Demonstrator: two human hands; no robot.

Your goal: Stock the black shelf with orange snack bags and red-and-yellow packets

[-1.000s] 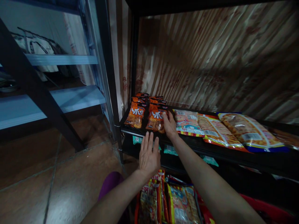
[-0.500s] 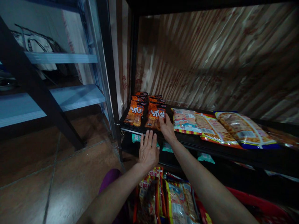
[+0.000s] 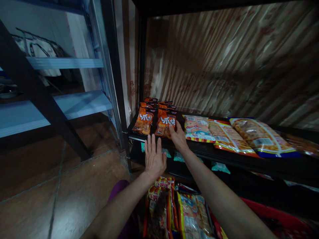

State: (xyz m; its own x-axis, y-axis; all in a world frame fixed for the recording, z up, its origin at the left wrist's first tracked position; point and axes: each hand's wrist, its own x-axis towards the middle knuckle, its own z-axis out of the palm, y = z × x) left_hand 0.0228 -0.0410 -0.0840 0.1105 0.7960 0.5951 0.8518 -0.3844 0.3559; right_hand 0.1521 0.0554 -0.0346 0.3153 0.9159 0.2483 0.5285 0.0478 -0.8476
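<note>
Orange-and-black snack bags stand in two rows at the left end of the black shelf (image 3: 164,142). My right hand (image 3: 178,136) is at the right edge of the front bag (image 3: 164,124) in the second row, its thumb against the bag's lower right side and its fingers apart. My left hand (image 3: 155,158) is flat with its fingers stretched out, holding nothing. Its fingertips are at the shelf's front edge, just below the front bag (image 3: 143,121) of the left row. Parts of the rear bags are hidden behind the front ones.
Right of the orange bags lie a pink-and-blue snack bag (image 3: 198,127) and larger snack packs (image 3: 261,137). Teal packets (image 3: 220,167) sit on the lower shelf. Below my arms are upright snack bags (image 3: 160,202) and a red basket (image 3: 271,212). A blue shelving unit (image 3: 64,63) stands left.
My left hand has shifted slightly left and up along the shelf's front edge, its fingers still stretched. My right hand stays at the same orange bag, almost unmoved.
</note>
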